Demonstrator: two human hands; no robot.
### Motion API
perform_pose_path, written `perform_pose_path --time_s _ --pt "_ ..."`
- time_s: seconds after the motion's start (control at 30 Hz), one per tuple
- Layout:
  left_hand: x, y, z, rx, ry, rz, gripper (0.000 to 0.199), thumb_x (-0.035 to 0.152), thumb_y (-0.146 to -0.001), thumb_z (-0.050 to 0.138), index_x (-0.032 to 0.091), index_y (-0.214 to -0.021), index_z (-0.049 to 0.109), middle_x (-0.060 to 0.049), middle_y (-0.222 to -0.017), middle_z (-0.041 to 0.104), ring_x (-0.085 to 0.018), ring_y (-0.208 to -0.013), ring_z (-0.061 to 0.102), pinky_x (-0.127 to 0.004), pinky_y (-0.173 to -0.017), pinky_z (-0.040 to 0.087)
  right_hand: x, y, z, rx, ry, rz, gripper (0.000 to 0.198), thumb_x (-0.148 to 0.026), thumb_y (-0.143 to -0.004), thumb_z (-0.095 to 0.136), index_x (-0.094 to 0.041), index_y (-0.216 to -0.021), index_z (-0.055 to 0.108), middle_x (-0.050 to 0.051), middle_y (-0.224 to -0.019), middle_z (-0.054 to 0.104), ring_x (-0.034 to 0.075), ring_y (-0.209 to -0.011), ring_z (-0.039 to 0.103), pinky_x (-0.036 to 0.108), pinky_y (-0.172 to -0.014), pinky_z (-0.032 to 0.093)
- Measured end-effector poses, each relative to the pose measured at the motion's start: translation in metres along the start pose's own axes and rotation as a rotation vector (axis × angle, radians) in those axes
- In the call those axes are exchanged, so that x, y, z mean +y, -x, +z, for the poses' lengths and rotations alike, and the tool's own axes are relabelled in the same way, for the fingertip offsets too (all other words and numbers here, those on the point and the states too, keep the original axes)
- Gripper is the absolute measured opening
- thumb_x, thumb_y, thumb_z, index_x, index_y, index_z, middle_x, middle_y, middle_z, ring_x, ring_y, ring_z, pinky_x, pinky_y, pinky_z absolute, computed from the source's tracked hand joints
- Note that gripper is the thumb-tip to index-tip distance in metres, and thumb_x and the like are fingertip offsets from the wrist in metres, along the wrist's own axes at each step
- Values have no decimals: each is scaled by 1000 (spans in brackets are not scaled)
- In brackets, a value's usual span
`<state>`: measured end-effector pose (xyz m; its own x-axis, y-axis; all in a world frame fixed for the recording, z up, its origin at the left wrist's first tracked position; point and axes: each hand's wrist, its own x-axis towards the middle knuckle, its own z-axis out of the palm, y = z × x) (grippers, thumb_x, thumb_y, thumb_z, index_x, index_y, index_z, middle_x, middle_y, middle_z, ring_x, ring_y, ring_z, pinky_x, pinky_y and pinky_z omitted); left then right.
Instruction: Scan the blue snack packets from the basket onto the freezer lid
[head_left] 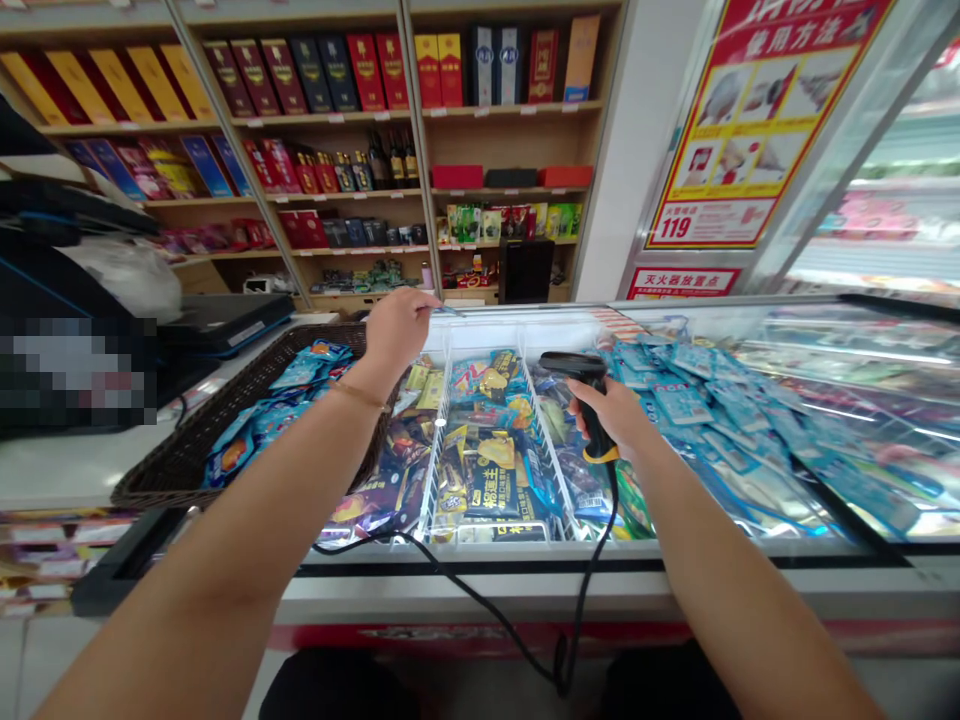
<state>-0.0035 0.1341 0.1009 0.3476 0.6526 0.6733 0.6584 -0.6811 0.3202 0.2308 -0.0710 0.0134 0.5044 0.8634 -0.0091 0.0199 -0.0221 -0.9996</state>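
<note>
1. One scanner (598,425), black with a yellow-edged base, above the freezer's middle; right hand (619,415) wrapped around its grip, fingers curled.
2. One thin flat item (450,311), nearly edge-on, toward the freezer's far rim; left hand (401,325) pinches it between thumb and fingers. Kind: cannot tell.
3. One black cable (616,490) drops from the scanner, loops low at the near side, runs back left.
4. One brown wicker basket (187,450), left, holding blue packets (311,365); overlapped, no sure count.
5. One heap of blue packets, right (686,400); dozens, too layered to count.
6. Surface: one white-rimmed freezer (517,585). Two white wire dividers (437,450) show clearly; mixed bags between and beside them.
7. Counter (45,470) at far left, dark equipment on it.
8. Room: shelving (510,110) at the far side; top right bay six upright boxes, bay beside it seven. Two red signs (739,130) at right.
</note>
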Motion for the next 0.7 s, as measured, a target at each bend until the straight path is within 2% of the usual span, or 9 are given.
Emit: perform_pose_path --time_s 0.07,0.17,0.3,0.37,0.43,0.57,0.63,0.7 --pt "25 3 12 -45 97 32 31 14 -87 48 17 -97 77 -5 -101 72 -21 -101 63 -32 -96 46 -4 1 -3 26 -15 17 29 -39 -82 71 -20 -70 52 -1 -50 58 11 -35 49 23 -33 40" --pt "51 15 43 -97 174 11 25 14 -84 51 15 -81 76 -7 -90 71 -22 -92 64 -32 -91 48 -6 0 -7 49 -38 15 31 -40 -82 70 -20 -66 52 0 -46 56 11 -34 48 23 -34 41" --pt "59 43 89 -175 250 39 13 12 -78 60 18 -73 70 -9 -92 69 -24 -97 64 -34 -96 48 -7 -2 -8 61 -55 25 32 -40 -81 71 -21 -65 51 -1 -45 55 11 -33 47 23 -33 40" --pt "54 58 108 -190 321 44 14 8 -77 61 20 -79 69 -8 -98 67 -22 -100 63 -34 -98 48 -7 -2 -7 56 -47 34 30 -39 -81 70 -22 -67 50 -2 -45 55 11 -33 47 23 -33 40" --pt "47 70 121 -143 387 11 21 7 -77 62 20 -91 68 -8 -107 63 -22 -103 62 -35 -98 49 -5 -2 -6 49 -41 27 29 -39 -81 71 -22 -70 50 -2 -47 56 10 -35 48 22 -34 41" --pt "33 83 136 4 516 -143 61 5 -70 70 22 -127 57 -12 -131 54 -21 -109 60 -34 -94 52 2 -4 -4 24 -24 -9 30 -42 -78 75 -21 -76 53 -2 -55 61 11 -38 52 23 -34 43" --pt "28 84 142 -31 604 -202 72 4 -70 70 23 -136 51 -13 -133 55 -19 -101 63 -34 -90 54 5 -5 -3 3 -10 -19 30 -42 -79 75 -21 -77 53 -2 -57 61 11 -37 52 23 -34 42" --pt "25 84 146 -155 672 -215 63 5 -71 70 22 -130 57 -10 -121 64 -18 -94 66 -34 -90 54 6 -4 -2 -10 8 -14 30 -41 -80 74 -21 -77 53 -2 -55 60 11 -36 52 23 -33 41"
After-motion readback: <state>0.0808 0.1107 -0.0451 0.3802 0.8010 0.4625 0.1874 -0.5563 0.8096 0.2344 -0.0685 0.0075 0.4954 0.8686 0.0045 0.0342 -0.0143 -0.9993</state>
